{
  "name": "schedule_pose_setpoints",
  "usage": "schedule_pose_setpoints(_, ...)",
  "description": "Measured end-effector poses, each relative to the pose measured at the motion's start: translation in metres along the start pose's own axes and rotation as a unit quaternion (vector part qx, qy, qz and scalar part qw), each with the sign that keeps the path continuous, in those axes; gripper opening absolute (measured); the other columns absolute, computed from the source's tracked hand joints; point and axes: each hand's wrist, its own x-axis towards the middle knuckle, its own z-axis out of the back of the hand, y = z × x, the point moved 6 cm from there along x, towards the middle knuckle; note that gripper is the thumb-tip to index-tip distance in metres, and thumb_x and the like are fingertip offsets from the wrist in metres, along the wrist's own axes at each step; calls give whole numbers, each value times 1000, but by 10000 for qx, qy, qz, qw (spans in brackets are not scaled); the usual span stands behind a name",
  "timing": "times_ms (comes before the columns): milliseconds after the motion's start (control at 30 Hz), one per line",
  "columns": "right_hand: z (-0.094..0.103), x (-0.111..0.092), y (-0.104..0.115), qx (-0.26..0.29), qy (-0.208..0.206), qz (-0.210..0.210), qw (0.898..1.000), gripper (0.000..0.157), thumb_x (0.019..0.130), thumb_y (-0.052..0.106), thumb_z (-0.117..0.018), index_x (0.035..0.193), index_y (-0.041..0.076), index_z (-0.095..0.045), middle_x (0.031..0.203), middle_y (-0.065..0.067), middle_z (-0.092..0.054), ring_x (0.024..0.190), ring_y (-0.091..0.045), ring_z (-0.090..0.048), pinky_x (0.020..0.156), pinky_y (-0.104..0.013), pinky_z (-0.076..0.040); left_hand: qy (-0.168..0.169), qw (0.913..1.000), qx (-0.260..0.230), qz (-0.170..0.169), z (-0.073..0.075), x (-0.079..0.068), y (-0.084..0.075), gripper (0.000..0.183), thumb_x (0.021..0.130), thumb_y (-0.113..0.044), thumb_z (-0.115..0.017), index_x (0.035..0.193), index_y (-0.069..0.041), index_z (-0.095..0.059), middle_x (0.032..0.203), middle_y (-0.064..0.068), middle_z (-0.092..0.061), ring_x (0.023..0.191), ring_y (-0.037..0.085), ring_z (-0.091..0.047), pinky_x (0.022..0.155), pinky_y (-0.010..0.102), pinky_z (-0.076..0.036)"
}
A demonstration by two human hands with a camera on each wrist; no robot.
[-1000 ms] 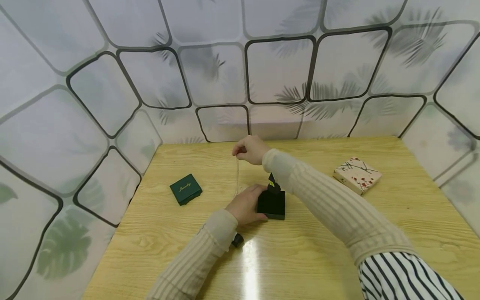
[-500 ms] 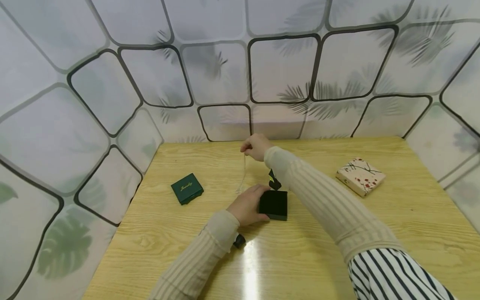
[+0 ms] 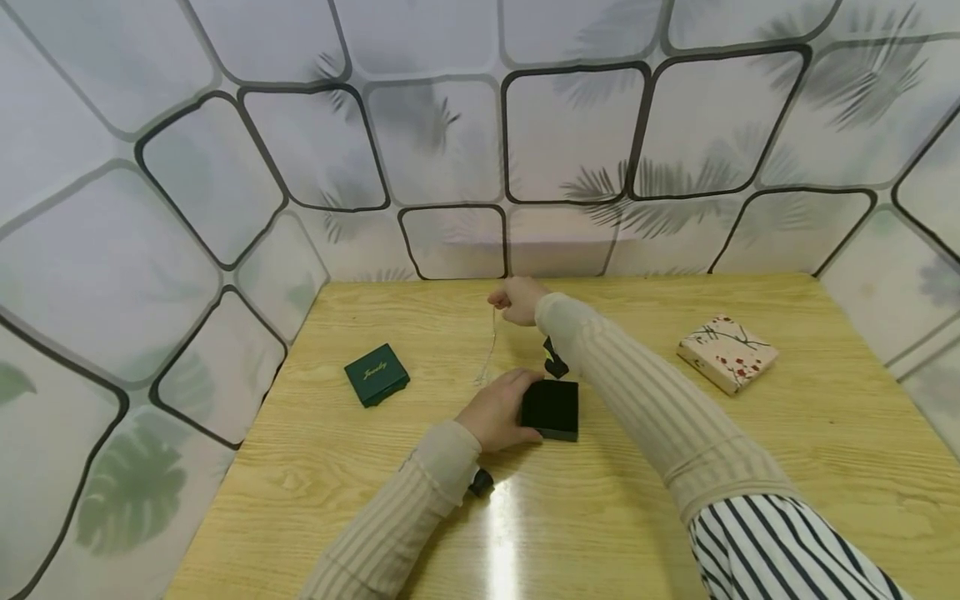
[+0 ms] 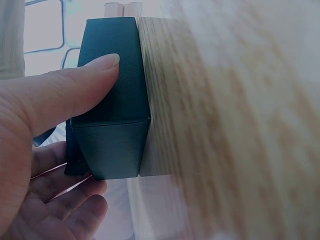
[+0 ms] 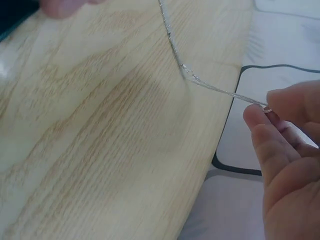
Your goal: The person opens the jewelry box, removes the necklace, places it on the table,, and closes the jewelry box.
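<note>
Leaf-print backdrop w/ rounded dark outlines [image 3: 573,137] runs round the back and sides of a pale wood-grain worktop [image 3: 847,467], fyi. Right hand [image 3: 520,299] is way out near the far edge, thumb and fingers pinching one end of a thin silver chain necklace [image 5: 170,35], so it's def gripped, not loose. Chain hangs off those fingers and trails back toward the person, slanting a bit left, so its long axis is roughly far-to-near; looks doubled close to the grip in the right wrist view. Low end sits just beyond the left hand [image 3: 495,414]; can't tell if it's touching the wood. Left hand has a dark green box [image 3: 550,408] w/ a black upper face, thumb on the near side, other fingers round the back-left corner, so it's holding that at the worktop. Imo the key relation: box is nearer the person than the pinch and a bit right of the chain's low end, w/ left-hand knuckles btwn chain and box. Left hand is closer to both the low end and the box; right one only has the far end. Other stuff: green "Jewelry" box [image 3: 377,373] off left, cream floral box [image 3: 729,353] off right, both well apart from the hands.
</note>
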Motion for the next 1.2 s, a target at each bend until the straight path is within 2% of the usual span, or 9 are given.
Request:
schedule_pose_setpoints(133,-5,2,-4,-87,350,-2,9993,60,88,-11,-43,146,4,-40,143,-11,-48,130,-25,-46,105,-37,-39,-28,10000,-2,15,1,0,0,89,74,-36,-84,144,-6,-38,139,6,-46,127,19,-45,106,31,-37)
schedule_pose_setpoints(300,-10,2,-8,-135,627,-140,9978,64,88,-11,-39,150,4,-31,149,-12,-39,135,-26,-38,110,-39,-33,-37,10000,-14,23,0,1,0,88,74,-36,-85,143,-7,-38,138,5,-47,126,18,-45,106,30,-37)
schedule_pose_setpoints(433,-14,3,-9,-452,708,-200,9963,64,88,-8,-39,150,1,-28,151,-16,-32,137,-29,-34,112,-40,-29,-57,10000,-17,5,0,1,-1,88,73,-36,-85,143,-8,-38,138,4,-47,126,18,-45,106,30,-36)
schedule_pose_setpoints(600,-21,4,-10,-582,758,-216,9952,55,95,3,-40,150,-1,-28,152,-21,-25,137,-33,-30,113,-41,-27,-127,9999,-58,-47,1,2,-1,86,72,-34,-86,141,-8,-40,137,4,-48,126,17,-46,106,29,-36)
schedule_pose_setpoints(800,-26,6,-17,-519,930,-423,9934,71,87,-6,-40,153,3,-19,157,-16,-13,143,-30,-18,110,-38,-28,-75,9999,-82,-16,0,1,0,87,73,-35,-85,141,-8,-39,137,4,-47,127,16,-44,107,29,-35)
schedule_pose_setpoints(900,-25,7,-20,-345,898,-403,9945,70,91,-3,-40,154,3,-12,159,-15,-8,145,-29,-10,113,-38,-22,-82,9999,-66,-14,-1,0,0,87,73,-36,-85,142,-9,-39,137,3,-47,126,16,-45,106,29,-36)
schedule_pose_setpoints(1033,-22,4,-27,161,707,-407,9965,67,97,3,-38,155,8,-5,159,-15,-13,145,-28,-12,116,-41,-14,-102,9999,-72,-14,0,0,0,87,73,-36,-85,141,-8,-40,137,4,-48,126,17,-46,106,30,-37)
schedule_pose_setpoints(1133,-18,0,-34,527,580,-413,9961,71,95,0,-36,156,11,-2,157,-16,-20,144,-28,-18,116,-41,-18,-113,9999,-61,-11,0,0,0,87,73,-36,-85,141,-7,-40,137,5,-48,126,17,-46,106,30,-36)
schedule_pose_setpoints(1200,-14,-3,-36,723,539,-346,9953,74,93,-1,-38,156,10,-1,157,-18,-19,144,-30,-17,113,-40,-23,-124,9999,-52,-15,0,0,-1,87,73,-36,-85,141,-7,-40,137,5,-48,125,17,-46,106,30,-36)
